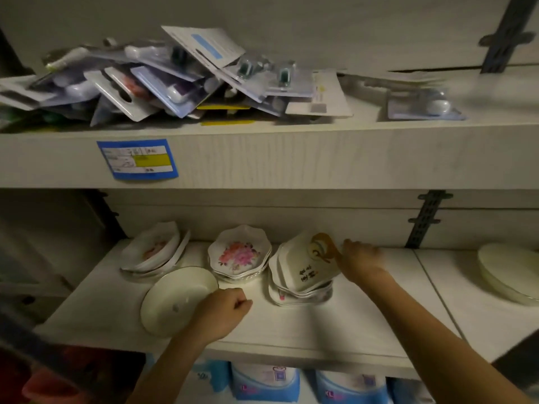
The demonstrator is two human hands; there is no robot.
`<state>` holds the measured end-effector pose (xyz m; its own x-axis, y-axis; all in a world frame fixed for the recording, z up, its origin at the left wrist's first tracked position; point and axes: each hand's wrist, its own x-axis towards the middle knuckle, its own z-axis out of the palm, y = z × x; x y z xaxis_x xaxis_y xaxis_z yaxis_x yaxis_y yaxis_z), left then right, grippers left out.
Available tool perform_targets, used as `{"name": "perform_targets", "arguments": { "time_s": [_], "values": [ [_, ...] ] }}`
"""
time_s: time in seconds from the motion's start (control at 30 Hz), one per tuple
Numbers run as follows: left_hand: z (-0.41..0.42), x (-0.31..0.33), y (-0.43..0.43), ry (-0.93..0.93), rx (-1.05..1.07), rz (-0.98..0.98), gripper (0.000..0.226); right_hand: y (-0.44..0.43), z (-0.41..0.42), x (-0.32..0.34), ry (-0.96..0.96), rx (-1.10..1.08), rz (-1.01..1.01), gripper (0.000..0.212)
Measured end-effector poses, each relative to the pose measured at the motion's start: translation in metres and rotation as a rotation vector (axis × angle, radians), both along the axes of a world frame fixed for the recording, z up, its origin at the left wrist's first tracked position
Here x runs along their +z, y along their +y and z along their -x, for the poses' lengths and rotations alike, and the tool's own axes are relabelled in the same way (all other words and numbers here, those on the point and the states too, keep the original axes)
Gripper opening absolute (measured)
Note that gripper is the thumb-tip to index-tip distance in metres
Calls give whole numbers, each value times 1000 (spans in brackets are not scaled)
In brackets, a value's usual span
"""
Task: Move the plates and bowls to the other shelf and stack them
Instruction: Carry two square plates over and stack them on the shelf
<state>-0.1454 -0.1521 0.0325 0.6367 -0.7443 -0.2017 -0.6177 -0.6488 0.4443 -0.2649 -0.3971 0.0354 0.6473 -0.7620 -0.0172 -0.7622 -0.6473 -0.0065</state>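
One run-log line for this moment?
left hand: grips round plate | right hand: tilts square dish | stage: pickup

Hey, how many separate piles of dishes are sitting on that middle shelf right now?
4, plus one loose plate in the left hand: left pile, floral pile, pile under the right hand, and far-right pile. Dishes per pile unclear.

The right hand [361, 259] has its fingertips hidden behind the tilted dish [313, 265]; the packs [291, 386] below are cut off.
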Motion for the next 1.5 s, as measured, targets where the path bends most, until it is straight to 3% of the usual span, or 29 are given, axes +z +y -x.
{"name": "perform_targets", "arguments": {
  "time_s": [0.13,0.3,0.47,0.63,0.77,0.97,1.13,1.3,1.5],
  "values": [
    [-15,-1,-2,13,-68,-19,29,5,-9,5,147,-51,50,27],
    [-29,0,0,31,-109,-14,36,12,-15,12,193,-68,72,25],
    [-36,-7,-11,87,-121,36,28,15,-8,20,72,-126,-2,21],
    [-37,-19,-43,116,-81,111,28,19,31,29,-158,-250,-25,35],
    [-33,-25,-72,43,-60,65,34,25,69,32,-214,-316,-37,37],
    [-21,-31,-112,-225,-104,-90,33,34,106,30,-260,-342,-87,31],
    [-15,-37,-130,-301,-115,-249,28,32,115,28,-296,-362,-114,32],
    [-21,-37,-134,-224,-61,-260,30,26,117,23,-309,-368,-90,34],
    [-35,-33,-135,108,-42,-68,22,25,122,15,-329,-405,-130,33]
  ]
}}
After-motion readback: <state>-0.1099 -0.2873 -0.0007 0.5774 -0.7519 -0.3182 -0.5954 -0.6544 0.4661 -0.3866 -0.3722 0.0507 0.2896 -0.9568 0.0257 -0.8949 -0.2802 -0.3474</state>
